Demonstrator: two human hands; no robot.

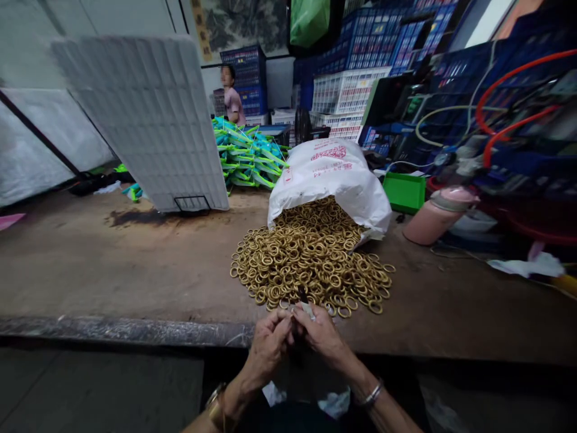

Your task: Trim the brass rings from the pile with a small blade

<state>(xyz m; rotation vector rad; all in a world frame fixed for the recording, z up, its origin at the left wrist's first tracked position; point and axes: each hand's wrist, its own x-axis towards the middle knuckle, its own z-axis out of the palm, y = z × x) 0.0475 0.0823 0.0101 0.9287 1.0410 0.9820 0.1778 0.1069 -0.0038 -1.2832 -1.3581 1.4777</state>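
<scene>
My left hand (269,338) and my right hand (321,334) meet at the table's front edge, both with fingers pinched closed. From my right hand's grip sticks a small thin tool with a dark tip (303,293) and a pale part near the fingers; its kind is unclear. What my left fingers pinch is hidden. Just beyond the hands lies a spread heap of brass-coloured rings (311,261). They spill from the open mouth of a white woven sack (322,168) with red print, lying on its side.
A tall white ribbed panel (148,120) stands at the left. Behind are a pile of green and blue plastic pieces (247,153) and a person (233,99). To the right are a green tray (404,192), a pink bottle (439,215) and orange hoses (484,114). Crates are stacked behind.
</scene>
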